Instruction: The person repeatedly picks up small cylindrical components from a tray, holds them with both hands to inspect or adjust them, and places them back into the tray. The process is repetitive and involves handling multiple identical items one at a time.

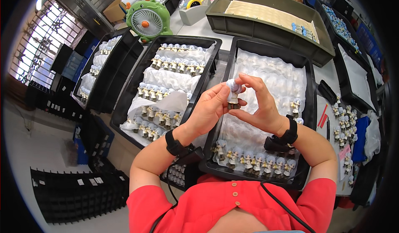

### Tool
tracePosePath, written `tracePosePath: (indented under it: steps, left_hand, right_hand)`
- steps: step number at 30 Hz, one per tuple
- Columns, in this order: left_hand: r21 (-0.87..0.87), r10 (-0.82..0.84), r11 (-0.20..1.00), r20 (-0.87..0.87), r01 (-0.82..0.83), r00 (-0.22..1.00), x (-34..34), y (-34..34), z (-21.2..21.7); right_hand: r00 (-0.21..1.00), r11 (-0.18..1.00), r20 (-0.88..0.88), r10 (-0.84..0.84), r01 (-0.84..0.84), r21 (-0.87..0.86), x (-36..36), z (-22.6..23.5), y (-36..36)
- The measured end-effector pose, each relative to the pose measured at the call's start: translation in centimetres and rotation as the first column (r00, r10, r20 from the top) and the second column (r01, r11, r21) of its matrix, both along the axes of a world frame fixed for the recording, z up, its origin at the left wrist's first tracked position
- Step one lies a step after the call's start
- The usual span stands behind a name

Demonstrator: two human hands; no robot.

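Note:
A small figurine (233, 95) with pale blue hair, a white outfit and a dark base stands upright between my hands, above the right-hand tray (309, 83). My left hand (206, 108) pinches it from the left with thumb and fingers. My right hand (264, 106) curves around its right side, fingertips at the head and thumb by the base; exact contact there is hard to see. Below, a row of similar figurines (257, 163) lies on white wrapping sheet (266, 73) in the tray's near end. Two more are at its right side.
Another black tray (216, 52) with rows of figurines and white sheets stands at left. Farther back are a green fan (145, 20), a tape dispenser (194, 13) and an olive bin (266, 32). Loose figurines (344, 123) and red sticks (322, 116) lie at right.

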State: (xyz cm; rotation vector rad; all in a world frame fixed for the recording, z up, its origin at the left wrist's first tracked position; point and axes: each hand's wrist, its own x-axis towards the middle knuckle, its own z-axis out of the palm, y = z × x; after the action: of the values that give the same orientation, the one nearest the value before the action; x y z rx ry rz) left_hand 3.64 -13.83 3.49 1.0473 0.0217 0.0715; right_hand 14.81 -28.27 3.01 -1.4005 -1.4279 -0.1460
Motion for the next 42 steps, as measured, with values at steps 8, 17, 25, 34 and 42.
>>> tracePosePath:
  steps: [8,17,25,34,42]
  left_hand:
    - [-0.031,-0.030,0.999,-0.004,0.030,1.000,0.1,0.2,0.2]
    - [-0.019,-0.003,1.000,-0.013,0.003,1.000,0.2,0.1,0.3]
    - [-0.007,0.004,1.000,-0.032,-0.005,0.999,0.1,0.4,0.0]
    - [-0.017,0.066,0.998,-0.029,-0.066,0.997,0.2,0.4,-0.3]
    - [-0.024,0.057,0.998,-0.035,-0.058,0.998,0.2,0.5,-0.3]
  right_hand:
    - [0.996,0.998,-0.085,-0.034,0.030,-0.049,0.2,0.2,0.0]
    - [0.996,0.994,-0.077,-0.034,0.027,-0.102,0.6,-0.1,0.0]
    - [0.999,0.994,-0.032,-0.028,0.024,-0.108,0.7,-0.1,0.2]
    - [0.997,0.993,-0.063,-0.049,0.042,-0.108,0.9,-0.1,0.1]
    - [0.995,0.993,-0.087,-0.046,0.035,-0.115,0.9,-0.1,0.1]
